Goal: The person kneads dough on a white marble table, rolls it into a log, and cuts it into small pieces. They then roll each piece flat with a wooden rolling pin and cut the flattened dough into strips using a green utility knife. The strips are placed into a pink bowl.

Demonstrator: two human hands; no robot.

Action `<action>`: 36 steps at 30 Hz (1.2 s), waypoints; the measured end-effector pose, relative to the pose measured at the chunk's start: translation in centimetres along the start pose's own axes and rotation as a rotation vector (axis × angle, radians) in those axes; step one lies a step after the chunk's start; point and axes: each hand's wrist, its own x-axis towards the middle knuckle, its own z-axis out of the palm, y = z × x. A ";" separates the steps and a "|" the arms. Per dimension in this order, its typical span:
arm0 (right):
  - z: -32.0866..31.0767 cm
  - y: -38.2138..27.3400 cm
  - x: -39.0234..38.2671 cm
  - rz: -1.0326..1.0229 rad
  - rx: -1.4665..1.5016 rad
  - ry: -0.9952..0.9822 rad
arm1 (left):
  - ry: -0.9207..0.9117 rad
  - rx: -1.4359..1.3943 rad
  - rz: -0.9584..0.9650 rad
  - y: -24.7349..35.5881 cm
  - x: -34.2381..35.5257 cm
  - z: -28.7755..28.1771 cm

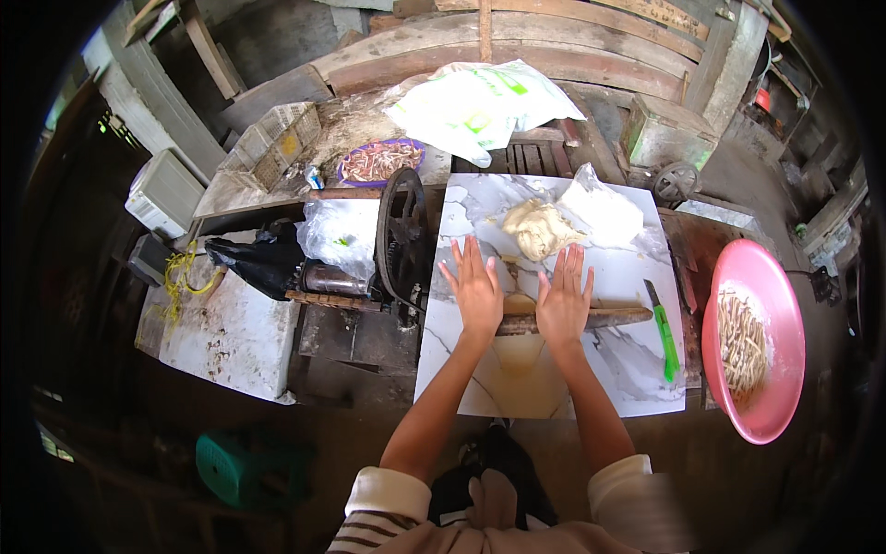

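On a marble-patterned board (461, 392), a wooden rolling pin (620, 317) lies crosswise over a thin, flattened sheet of dough (521, 369). My left hand (476, 294) rests with its palm over the pin's left part, fingers stretched forward and spread. Beside it, my right hand (564, 300) lies flat over the pin's middle, fingers also straight. Neither one wraps round the pin. Just beyond my fingertips sits a lump of pale dough (538, 229). A clear plastic bag of white powder (602, 210) is next to the lump. A green-handled cutter knife (664, 340) lies at the board's right side.
At right stands a pink basin (792, 369) holding dough strips. Left of the board is a roller machine with a large dark handwheel (403, 240) and plastic (340, 235) on top. Farther back are a purple tray (380, 143) of strips and a white sack (480, 106). A green stool (226, 469) stands lower left.
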 end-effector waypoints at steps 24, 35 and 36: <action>1.2 0.4 2.4 0.155 -0.032 -0.055 | -0.099 0.131 0.018 0.2 0.9 1.9; -0.2 1.0 -0.4 -0.006 -0.013 -0.099 | -0.215 0.137 0.125 0.0 -2.1 0.4; 0.5 1.0 0.8 0.025 -0.017 -0.080 | -0.199 0.142 0.116 -0.1 -0.8 1.0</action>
